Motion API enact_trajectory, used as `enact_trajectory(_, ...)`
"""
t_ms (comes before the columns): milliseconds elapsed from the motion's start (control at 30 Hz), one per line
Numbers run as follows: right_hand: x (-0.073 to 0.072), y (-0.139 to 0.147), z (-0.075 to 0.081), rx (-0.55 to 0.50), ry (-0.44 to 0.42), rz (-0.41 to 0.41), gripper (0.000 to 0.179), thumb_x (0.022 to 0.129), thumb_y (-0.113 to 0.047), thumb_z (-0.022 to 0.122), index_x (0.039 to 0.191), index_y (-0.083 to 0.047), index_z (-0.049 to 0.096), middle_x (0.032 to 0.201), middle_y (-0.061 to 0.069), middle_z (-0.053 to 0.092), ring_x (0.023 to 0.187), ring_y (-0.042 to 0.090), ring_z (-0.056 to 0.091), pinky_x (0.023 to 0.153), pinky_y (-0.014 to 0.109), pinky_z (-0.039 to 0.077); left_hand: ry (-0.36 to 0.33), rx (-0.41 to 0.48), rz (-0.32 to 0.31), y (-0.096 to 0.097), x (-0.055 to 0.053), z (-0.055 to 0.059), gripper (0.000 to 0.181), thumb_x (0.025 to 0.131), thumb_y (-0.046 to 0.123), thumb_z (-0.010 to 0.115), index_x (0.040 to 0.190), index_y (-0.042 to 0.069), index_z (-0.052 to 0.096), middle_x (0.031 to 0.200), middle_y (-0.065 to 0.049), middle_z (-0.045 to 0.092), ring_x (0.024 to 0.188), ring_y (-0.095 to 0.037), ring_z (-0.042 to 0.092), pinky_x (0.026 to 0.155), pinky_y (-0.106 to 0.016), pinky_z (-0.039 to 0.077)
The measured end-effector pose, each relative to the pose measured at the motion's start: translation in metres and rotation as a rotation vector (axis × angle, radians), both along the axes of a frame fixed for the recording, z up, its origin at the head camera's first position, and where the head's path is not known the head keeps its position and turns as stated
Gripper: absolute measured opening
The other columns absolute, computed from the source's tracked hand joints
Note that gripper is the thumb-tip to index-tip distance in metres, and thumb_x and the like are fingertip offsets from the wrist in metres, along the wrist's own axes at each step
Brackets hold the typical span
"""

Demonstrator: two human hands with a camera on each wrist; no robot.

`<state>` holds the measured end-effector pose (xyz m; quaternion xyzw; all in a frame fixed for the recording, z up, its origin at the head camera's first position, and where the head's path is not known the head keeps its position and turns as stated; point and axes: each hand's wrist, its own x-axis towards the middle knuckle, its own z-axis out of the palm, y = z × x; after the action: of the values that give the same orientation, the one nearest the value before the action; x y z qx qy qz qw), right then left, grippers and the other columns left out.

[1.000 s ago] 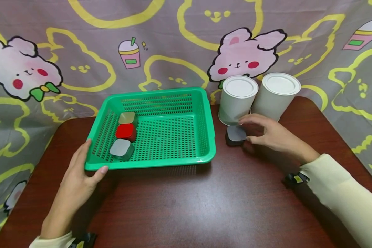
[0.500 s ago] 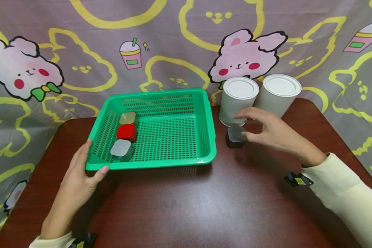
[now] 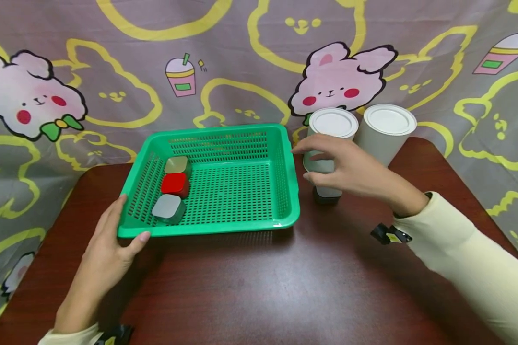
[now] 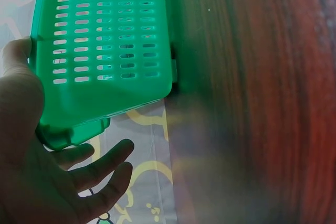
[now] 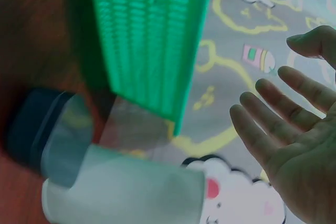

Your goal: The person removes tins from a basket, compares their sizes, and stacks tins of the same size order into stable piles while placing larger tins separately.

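My left hand (image 3: 105, 254) holds the near left corner of a green plastic basket (image 3: 220, 229), thumb at the front rim and fingers along the left side; in the left wrist view its other fingers (image 4: 107, 166) spread loosely below the corner. Lined up inside along the basket's left wall are a beige-topped box (image 3: 177, 165), a red box (image 3: 175, 184) and a grey-lidded box (image 3: 168, 208). My right hand (image 3: 354, 167), fingers spread and nothing in them, hovers right of the basket. Partly hidden beneath it stands a small dark box (image 3: 327, 195) with a grey lid.
Two white lidded cans, the left can (image 3: 333, 123) and the right can (image 3: 384, 139), stand at the back right of the brown table (image 3: 259, 287). A patterned cloth (image 3: 241, 52) hangs behind the table.
My right hand has drawn away from the dark box, rising and shifting left toward the basket. The dark box stays on the table. My left hand and the basket have not moved.
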<state>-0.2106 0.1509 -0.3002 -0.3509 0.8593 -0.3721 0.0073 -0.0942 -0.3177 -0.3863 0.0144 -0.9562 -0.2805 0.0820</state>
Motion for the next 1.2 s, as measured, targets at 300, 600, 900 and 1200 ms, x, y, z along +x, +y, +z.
enact_trajectory(300, -0.007, -0.041, 0.021, 0.034, 0.083, 0.074, 0.039, 0.091, -0.011, 0.074, 0.130, -0.010, 0.069, 0.131, 0.001, 0.069, 0.107, 0.019, 0.064, 0.092, 0.039, 0.053, 0.003, 0.013, 0.002, -0.001, 0.000, -0.001, 0.099, 0.098, 0.026, 0.075, 0.171, 0.022, 0.009, 0.170, -0.025, 0.020, 0.144, -0.053, 0.031, 0.101, -0.081, 0.031)
enact_trajectory(600, -0.022, -0.084, 0.031, -0.040, -0.053, 0.183, 0.040, 0.092, -0.011, 0.072, 0.132, -0.007, 0.067, 0.134, 0.005, 0.068, 0.126, 0.018, 0.063, 0.106, 0.041, 0.055, 0.028, 0.050, -0.027, -0.004, 0.000, -0.003, 0.099, 0.097, 0.022, 0.076, 0.171, 0.019, 0.010, 0.168, -0.029, 0.021, 0.142, -0.056, 0.031, 0.102, -0.081, 0.031)
enact_trajectory(900, -0.035, -0.121, 0.034, -0.014, -0.111, 0.227, 0.042, 0.095, -0.012, 0.069, 0.136, -0.006, 0.065, 0.137, 0.004, 0.068, 0.126, 0.017, 0.062, 0.105, 0.035, 0.055, 0.031, 0.071, -0.035, 0.000, -0.003, -0.003, 0.099, 0.097, 0.020, 0.076, 0.171, 0.018, 0.010, 0.169, -0.028, 0.021, 0.143, -0.055, 0.030, 0.103, -0.080, 0.031)
enact_trajectory(1200, -0.052, -0.162, 0.025, 0.020, -0.141, 0.273, 0.037, 0.099, -0.013, 0.069, 0.135, -0.009, 0.066, 0.136, 0.001, 0.066, 0.123, 0.014, 0.060, 0.103, 0.027, 0.053, 0.016, 0.045, -0.013, -0.001, -0.001, -0.002, 0.101, 0.096, 0.018, 0.078, 0.171, 0.017, 0.010, 0.168, -0.030, 0.021, 0.143, -0.055, 0.030, 0.103, -0.080, 0.033)
